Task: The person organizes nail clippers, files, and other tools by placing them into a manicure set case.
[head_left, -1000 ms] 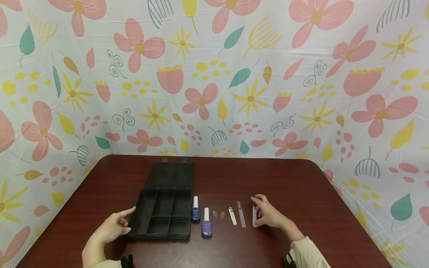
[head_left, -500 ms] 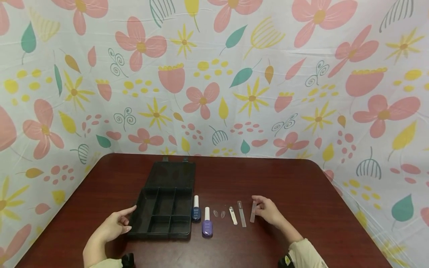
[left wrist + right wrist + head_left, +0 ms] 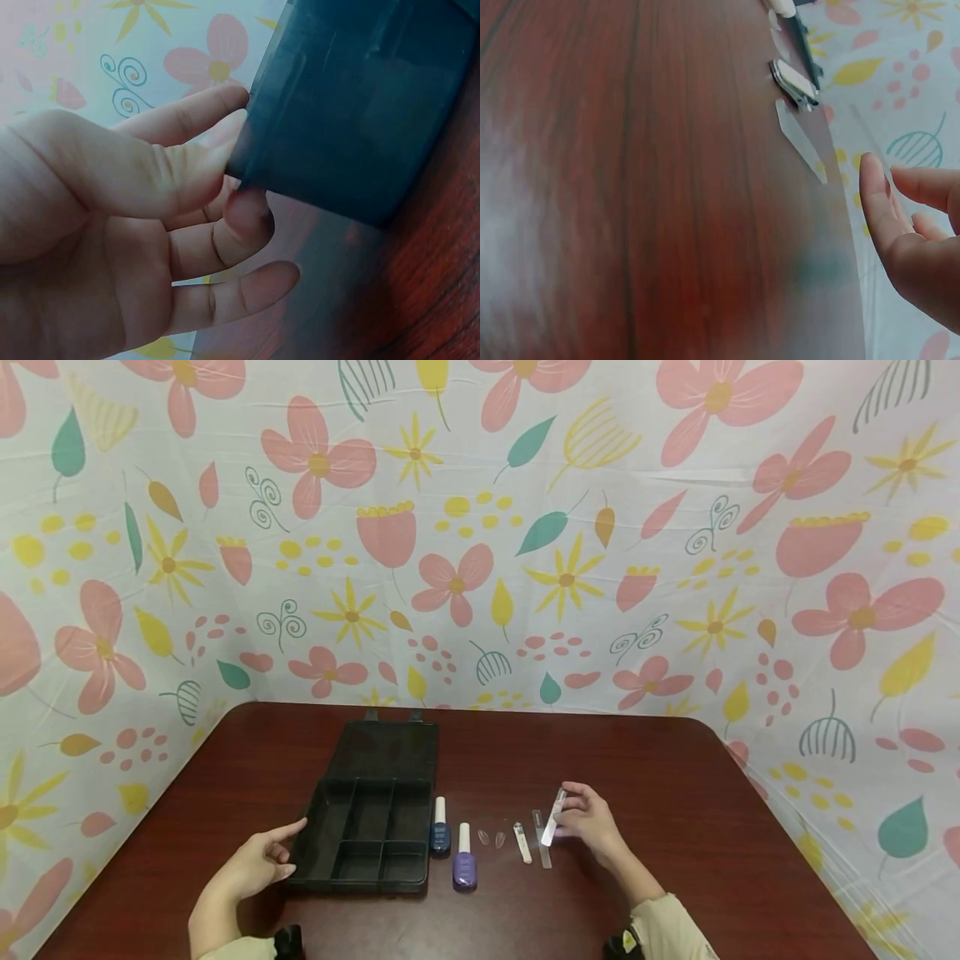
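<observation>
My left hand [image 3: 251, 864] holds the front left corner of an opened black compartment box [image 3: 326, 827]. In the left wrist view, thumb and index finger pinch the box's corner [image 3: 345, 105], while the other fingers lie below it. My right hand [image 3: 596, 827] pinches a clear, flat nail file [image 3: 553, 817] between thumb and fingers, raised above the table and tilted. Under it a second clear nail file [image 3: 542, 842] lies on the wood. Left of that lies a nail clipper [image 3: 522, 843]. In the right wrist view the held file [image 3: 871, 135] is faint.
Blue [image 3: 440, 837] and purple [image 3: 464, 868] nail polish bottles with white caps stand right of the box. Two small clear nail tips [image 3: 499, 839] lie beside them. The box's lid [image 3: 386, 750] lies back on the dark wooden table [image 3: 480, 927]. A floral cloth [image 3: 480, 527] hangs behind.
My right hand has lifted the nail file off the table and brought it left, over the second file. The left hand stays at the box. The head view has shifted slightly.
</observation>
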The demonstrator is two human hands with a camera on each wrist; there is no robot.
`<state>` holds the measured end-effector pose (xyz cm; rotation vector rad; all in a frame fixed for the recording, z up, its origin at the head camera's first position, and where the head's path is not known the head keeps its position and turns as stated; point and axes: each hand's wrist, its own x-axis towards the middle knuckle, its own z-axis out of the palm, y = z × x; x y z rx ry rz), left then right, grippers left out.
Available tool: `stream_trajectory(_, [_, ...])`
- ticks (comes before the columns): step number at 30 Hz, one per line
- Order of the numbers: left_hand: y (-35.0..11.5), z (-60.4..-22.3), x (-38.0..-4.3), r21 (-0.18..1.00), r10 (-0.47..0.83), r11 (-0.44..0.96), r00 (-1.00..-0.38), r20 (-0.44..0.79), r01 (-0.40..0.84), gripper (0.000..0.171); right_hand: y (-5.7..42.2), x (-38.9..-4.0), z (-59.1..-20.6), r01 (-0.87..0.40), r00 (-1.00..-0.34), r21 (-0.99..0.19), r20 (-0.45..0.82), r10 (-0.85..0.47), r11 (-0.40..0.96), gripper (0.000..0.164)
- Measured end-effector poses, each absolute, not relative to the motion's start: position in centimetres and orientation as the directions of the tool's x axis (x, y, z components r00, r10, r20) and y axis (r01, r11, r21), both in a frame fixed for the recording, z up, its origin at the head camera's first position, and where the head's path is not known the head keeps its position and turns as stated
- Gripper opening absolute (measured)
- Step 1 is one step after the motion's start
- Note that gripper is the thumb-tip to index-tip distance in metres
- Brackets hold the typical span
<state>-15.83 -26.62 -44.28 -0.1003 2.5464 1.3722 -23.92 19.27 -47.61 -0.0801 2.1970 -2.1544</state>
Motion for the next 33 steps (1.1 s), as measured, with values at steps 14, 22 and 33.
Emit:
stream_trajectory(14, [-26.3, -44.2, -15.7, 0.815, 0.022, 0.539, -0.963, -0.268, -0.214, 0.062, 16.7, -24.2, -47.6, -0.016, -0.993, -0.998, 0.023, -0.114, -0.054, 0.057])
stream_trajectory(22, [-26.5, -44.2, -15.7, 0.845, 0.073, 0.500, -0.963, -0.260, -0.190, 0.062, 15.2, -24.5, -47.7, -0.030, -0.991, -0.995, 0.041, -0.128, -0.092, 0.056])
stream_trajectory(33, [-27.4, -44.4, -15.5, 0.888, 0.203, 0.447, -0.955, -0.216, -0.105, 0.061, 13.1, -25.4, -47.3, -0.030, -0.990, -0.994, 0.044, -0.137, -0.109, 0.055])
